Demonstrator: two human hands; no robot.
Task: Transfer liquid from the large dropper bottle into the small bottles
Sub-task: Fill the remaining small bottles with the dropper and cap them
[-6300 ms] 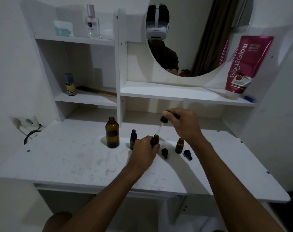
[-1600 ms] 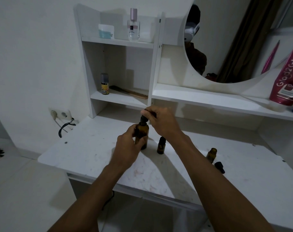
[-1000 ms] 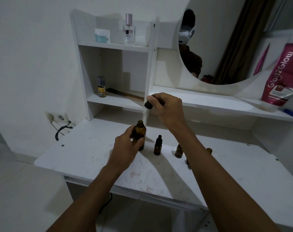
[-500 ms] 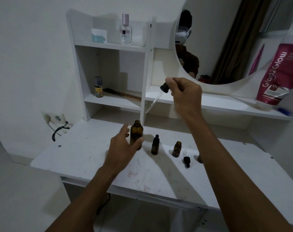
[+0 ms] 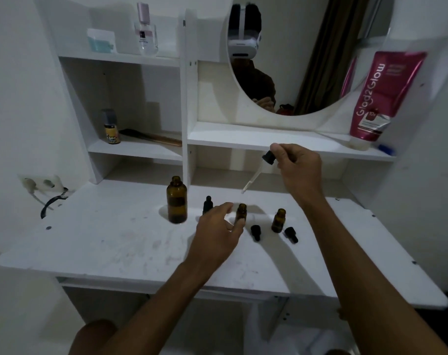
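Note:
The large amber bottle (image 5: pixel 177 200) stands uncapped on the white desk (image 5: pixel 115 247). To its right stand a capped small bottle (image 5: pixel 207 204), an uncapped small bottle (image 5: pixel 241 213) and another uncapped small bottle (image 5: pixel 278 220). Two black dropper caps (image 5: pixel 255 231) (image 5: pixel 291 234) lie beside them. My right hand (image 5: pixel 296 165) pinches the black bulb of the large dropper (image 5: pixel 258 171), its glass tip slanting down-left above the middle small bottle. My left hand (image 5: pixel 217 231) hovers with relaxed fingers just left of that bottle, one fingertip at its side.
Shelves rise behind the desk with a small yellow-labelled bottle (image 5: pixel 111 127), a comb (image 5: pixel 153 136), a perfume bottle (image 5: pixel 146 30) and a pink tube (image 5: pixel 381 96). A round mirror (image 5: pixel 307 55) hangs above. A wall socket with a black cable (image 5: pixel 42 185) is at left.
My left hand let go of the large bottle and moved right toward the middle small bottle. My right hand carried the dropper right and lower, over the small bottles. The camera swung right.

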